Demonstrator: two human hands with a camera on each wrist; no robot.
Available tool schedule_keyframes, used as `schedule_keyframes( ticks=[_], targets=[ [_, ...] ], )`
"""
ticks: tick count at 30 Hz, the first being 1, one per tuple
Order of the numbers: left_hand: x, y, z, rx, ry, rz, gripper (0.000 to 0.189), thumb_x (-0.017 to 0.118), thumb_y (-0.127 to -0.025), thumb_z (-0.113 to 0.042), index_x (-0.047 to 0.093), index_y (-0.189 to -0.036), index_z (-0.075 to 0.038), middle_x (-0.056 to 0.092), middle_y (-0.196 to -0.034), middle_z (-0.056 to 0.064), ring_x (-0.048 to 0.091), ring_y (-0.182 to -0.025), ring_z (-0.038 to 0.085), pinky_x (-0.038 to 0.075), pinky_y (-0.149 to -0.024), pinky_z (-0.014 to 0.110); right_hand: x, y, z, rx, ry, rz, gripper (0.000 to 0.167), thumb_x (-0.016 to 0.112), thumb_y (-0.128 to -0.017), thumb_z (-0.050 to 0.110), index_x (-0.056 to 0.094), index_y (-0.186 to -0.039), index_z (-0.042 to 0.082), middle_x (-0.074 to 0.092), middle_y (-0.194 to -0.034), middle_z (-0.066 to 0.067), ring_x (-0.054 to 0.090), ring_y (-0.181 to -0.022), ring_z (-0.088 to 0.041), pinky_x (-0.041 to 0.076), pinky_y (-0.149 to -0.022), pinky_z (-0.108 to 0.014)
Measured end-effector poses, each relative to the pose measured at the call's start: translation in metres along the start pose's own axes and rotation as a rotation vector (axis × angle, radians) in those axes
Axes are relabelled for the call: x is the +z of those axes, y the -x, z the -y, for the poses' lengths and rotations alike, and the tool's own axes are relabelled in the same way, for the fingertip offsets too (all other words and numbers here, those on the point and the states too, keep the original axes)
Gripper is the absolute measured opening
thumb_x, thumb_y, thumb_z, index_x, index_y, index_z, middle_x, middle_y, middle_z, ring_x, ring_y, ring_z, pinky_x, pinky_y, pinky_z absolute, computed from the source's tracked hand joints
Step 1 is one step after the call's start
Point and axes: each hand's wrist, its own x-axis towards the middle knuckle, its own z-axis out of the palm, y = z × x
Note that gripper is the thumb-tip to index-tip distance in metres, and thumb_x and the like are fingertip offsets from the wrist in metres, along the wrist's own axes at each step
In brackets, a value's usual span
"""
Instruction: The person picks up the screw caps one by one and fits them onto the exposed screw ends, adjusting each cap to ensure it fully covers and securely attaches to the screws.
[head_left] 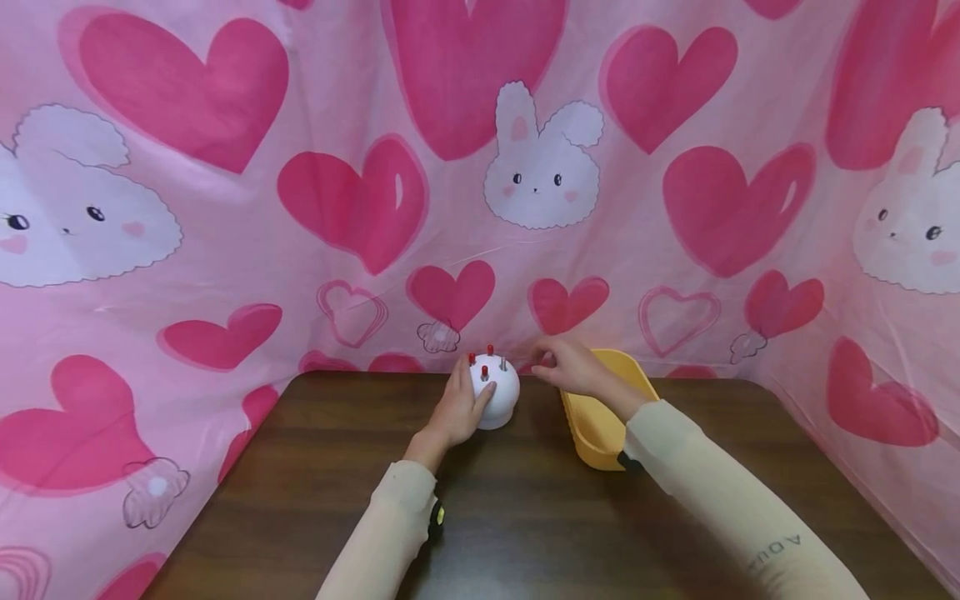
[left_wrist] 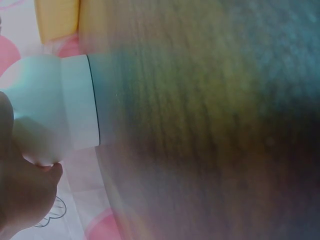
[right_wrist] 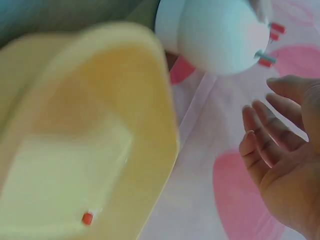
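A white ball-shaped object (head_left: 497,402) with a short cylindrical base stands on the table. Several thin posts rise from its top; three carry red caps (head_left: 485,372), while one grey post (head_left: 503,364) is bare. My left hand (head_left: 457,406) grips the ball's left side, thumb on the near face and fingers behind. To the right of the ball is my right hand (head_left: 567,367), over the far left edge of a yellow basket (head_left: 632,367). In the right wrist view its fingers are loosely bent, nothing between them, apart from the posts. A small red piece (right_wrist: 87,218) lies in the basket.
The dark wooden table (head_left: 337,500) ends just behind the ball and basket. A pink cloth (head_left: 465,242) with hearts and rabbits hangs along the back and sides.
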Motion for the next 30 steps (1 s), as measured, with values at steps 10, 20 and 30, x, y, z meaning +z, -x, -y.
schedule_keyframes(
  ticks=[10,20,30],
  targets=[
    [-0.002,0.0,-0.002,0.005,0.002,0.003,0.085,0.047,-0.106,-0.048,0.009,-0.161,0.004,0.013,-0.167,0.024,0.019,-0.154,0.038,0.025,-0.122,0.052,-0.014,0.006,-0.04,-0.072,0.137,0.033,0.018,0.074,-0.09,0.013,0.071,-0.106,0.006,0.071,-0.096,-0.01,0.065,-0.092,-0.031,0.055,-0.085,-0.047],
    [0.002,0.0,0.002,0.011,0.003,0.009,0.086,0.046,-0.106,-0.05,0.009,-0.161,0.005,0.014,-0.167,0.026,0.018,-0.154,0.039,0.026,-0.121,0.054,-0.025,0.011,-0.065,0.019,0.218,0.113,0.025,0.07,-0.092,0.012,0.066,-0.105,-0.009,0.069,-0.092,-0.018,0.066,-0.08,-0.03,0.055,-0.083,-0.049],
    [0.001,-0.001,0.003,0.021,0.0,-0.004,0.085,0.046,-0.106,-0.049,0.01,-0.161,0.005,0.014,-0.167,0.025,0.019,-0.154,0.04,0.026,-0.121,0.055,-0.036,0.01,-0.073,0.221,0.19,0.14,0.022,0.061,-0.092,0.011,0.062,-0.1,-0.009,0.065,-0.088,-0.017,0.061,-0.054,-0.019,0.056,-0.076,-0.044]
  ],
)
